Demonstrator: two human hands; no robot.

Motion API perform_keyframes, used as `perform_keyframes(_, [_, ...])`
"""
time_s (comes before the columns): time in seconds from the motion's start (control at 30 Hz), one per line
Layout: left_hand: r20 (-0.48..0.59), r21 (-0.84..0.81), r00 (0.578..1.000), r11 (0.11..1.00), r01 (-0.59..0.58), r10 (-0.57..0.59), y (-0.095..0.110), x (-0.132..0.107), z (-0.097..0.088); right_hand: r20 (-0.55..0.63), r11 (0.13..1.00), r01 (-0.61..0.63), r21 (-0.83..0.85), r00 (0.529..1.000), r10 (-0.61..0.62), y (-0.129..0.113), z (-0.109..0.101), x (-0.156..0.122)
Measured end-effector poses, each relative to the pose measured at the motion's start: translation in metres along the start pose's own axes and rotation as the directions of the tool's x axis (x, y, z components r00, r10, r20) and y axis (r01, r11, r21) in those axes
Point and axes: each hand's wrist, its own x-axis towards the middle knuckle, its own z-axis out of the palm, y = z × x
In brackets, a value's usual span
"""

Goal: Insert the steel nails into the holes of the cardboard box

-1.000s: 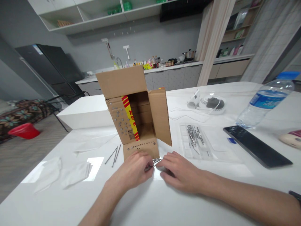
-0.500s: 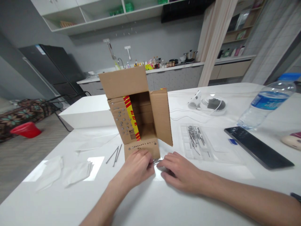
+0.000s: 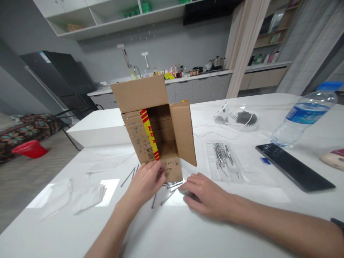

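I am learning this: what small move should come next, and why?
Probably, the left hand should edge toward the row of dark dots on the cardboard box's lower flap: it reaches over that flap, and loose nails lie beside the right hand.

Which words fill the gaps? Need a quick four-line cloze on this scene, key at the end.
1. The open box, with the left hand over its bottom flap, is made of ____.
2. The patterned tape on the box is red and ____.
3. The plastic bottle has a ____ cap.
4. Loose nails lie on the table between the left hand and the ____ hand.

Missing words: cardboard; yellow; blue; right.
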Motion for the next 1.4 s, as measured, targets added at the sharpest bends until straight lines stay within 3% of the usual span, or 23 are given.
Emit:
perform_keyframes(0.57, [-0.13, -0.213, 0.986, 0.974, 0.074, -0.103, -0.01, 0.001, 0.006, -0.002, 1.0, 0.002, 0.004, 1.0, -0.002, -0.001, -0.001, -0.001])
perform_keyframes(1.1, [-0.031, -0.114, 1.0, 0.994, 0.002, -0.005, -0.012, 0.0, 0.001, 0.012, 1.0, -0.01, 0.005, 1.0, 0.01, -0.001, -0.001, -0.001])
perform_keyframes(1.4, [-0.014, -0.099, 0.999, 0.994, 0.044, -0.045, -0.014, 0.001, 0.002, 0.009, 1.0, -0.013, 0.008, 1.0, 0.012, 0.0, -0.001, 0.0])
